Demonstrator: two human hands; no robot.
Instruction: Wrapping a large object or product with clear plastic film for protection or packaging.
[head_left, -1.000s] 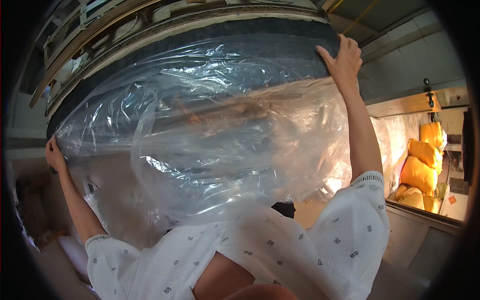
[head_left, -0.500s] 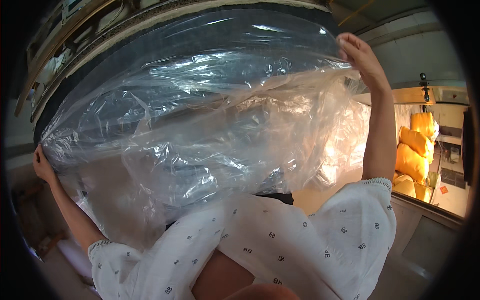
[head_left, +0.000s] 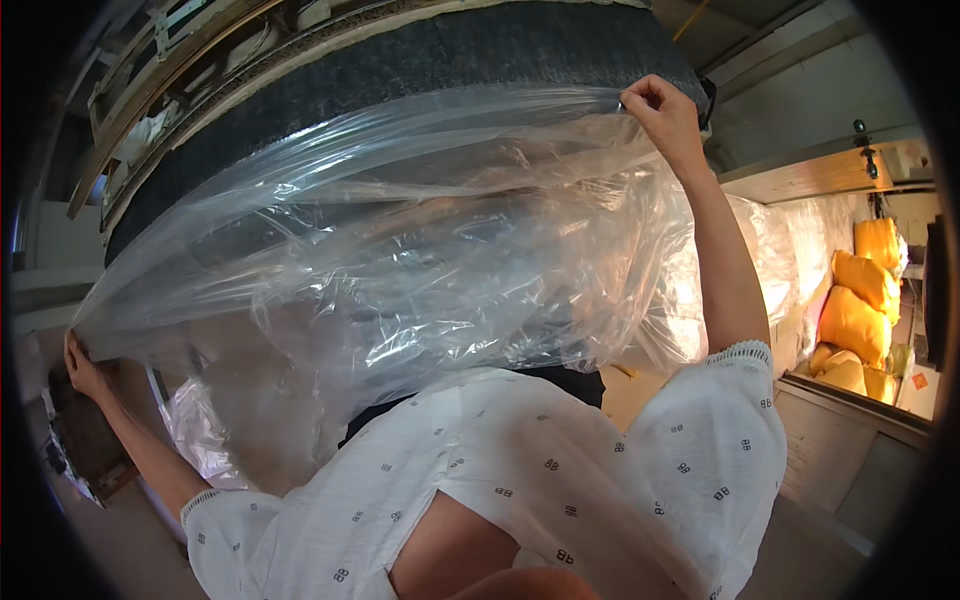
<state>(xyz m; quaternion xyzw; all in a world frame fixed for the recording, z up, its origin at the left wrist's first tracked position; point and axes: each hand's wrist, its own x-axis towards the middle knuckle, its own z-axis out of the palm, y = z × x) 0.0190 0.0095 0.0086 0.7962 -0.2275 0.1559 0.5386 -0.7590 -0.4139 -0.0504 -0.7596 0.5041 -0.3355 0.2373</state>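
A big clear plastic sheet [head_left: 400, 250] hangs crumpled in front of me, across a large dark grey mattress-like slab [head_left: 450, 50] that arches over the top of the view. My right hand [head_left: 660, 105] is raised high on the right and pinches the sheet's upper edge against the slab's corner. My left hand [head_left: 85, 365] is low at the far left, closed on the sheet's other end. The plastic stretches taut between both hands and sags over my white patterned sleeves [head_left: 560, 470].
Wooden frames [head_left: 150, 90] lean behind the slab at upper left. Yellow stuffed sacks [head_left: 860, 300] are stacked at the right beside plastic-wrapped goods [head_left: 770, 260]. A brown block [head_left: 85, 440] sits below my left hand. A pale panel [head_left: 850, 440] runs along the lower right.
The sheet's upper edge has come down, baring more of the dark slab. My right hand went from flat on the plastic to pinching its edge; my left hand moved lower.
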